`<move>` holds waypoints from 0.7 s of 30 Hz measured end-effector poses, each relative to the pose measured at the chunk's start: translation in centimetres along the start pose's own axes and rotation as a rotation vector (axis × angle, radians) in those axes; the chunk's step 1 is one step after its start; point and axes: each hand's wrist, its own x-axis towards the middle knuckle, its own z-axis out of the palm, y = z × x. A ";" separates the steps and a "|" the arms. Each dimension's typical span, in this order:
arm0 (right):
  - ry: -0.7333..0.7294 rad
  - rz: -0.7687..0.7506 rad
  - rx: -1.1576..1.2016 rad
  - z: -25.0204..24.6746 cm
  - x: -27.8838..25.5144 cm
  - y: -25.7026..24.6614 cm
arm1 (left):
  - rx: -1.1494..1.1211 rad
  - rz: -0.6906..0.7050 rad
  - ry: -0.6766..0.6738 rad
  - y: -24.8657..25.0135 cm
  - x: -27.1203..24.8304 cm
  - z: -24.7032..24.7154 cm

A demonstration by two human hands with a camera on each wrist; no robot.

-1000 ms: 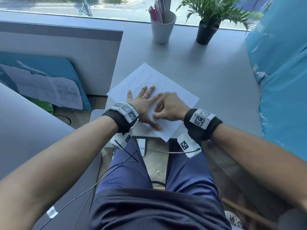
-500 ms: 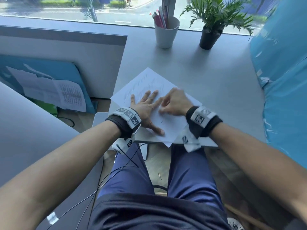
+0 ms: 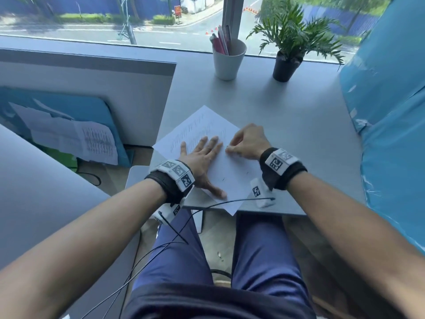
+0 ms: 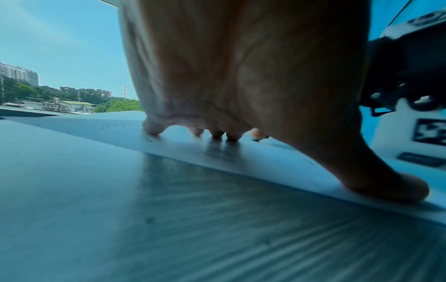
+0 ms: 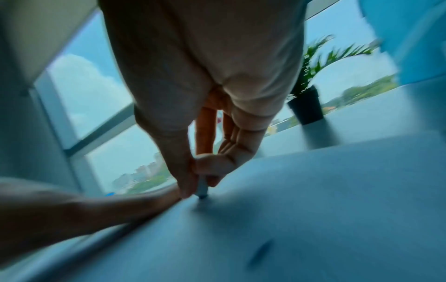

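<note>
A white sheet of paper [image 3: 230, 178] with faint handwritten lines lies askew on the grey desk [image 3: 299, 125], its near corner hanging over the front edge. My left hand [image 3: 202, 157] lies flat on it with fingers spread, pressing it down; the left wrist view shows the fingertips [image 4: 217, 133] and thumb on the sheet [image 4: 241, 160]. My right hand [image 3: 243, 140] is just right of the left fingertips. Its thumb and forefinger pinch a small pale stub [image 5: 202, 188] whose tip touches the paper [image 5: 313, 190]. What the stub is I cannot tell.
A white cup of pens [image 3: 228, 59] and a potted plant [image 3: 285, 65] stand at the desk's far edge by the window. A blue plastic-wrapped bulk [image 3: 391, 134] borders the right side. A grey partition [image 3: 92, 88] is on the left. Black cables [image 3: 207, 206] hang from my wrists.
My right hand has slid away from me along the paper, from beside the left thumb to beside the left fingertips. The left hand stays flat on the sheet.
</note>
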 end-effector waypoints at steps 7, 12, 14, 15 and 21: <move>-0.020 0.040 0.046 -0.4 0.6 0.1 | -0.005 0.000 0.007 -0.1 0.3 0.1; -0.214 -0.097 -0.015 1.4 -2.3 -1.0 | 0.002 0.008 0.001 -0.1 0.3 0.1; -0.081 0.017 0.041 -0.4 0.2 0.3 | 0.000 0.008 0.006 -0.2 0.3 0.1; -0.010 0.070 0.070 -1.4 1.4 0.8 | 0.000 0.004 0.005 -0.1 0.2 0.1; -0.163 -0.085 -0.036 1.4 -2.4 -1.2 | -0.007 0.001 0.002 0.0 0.3 0.0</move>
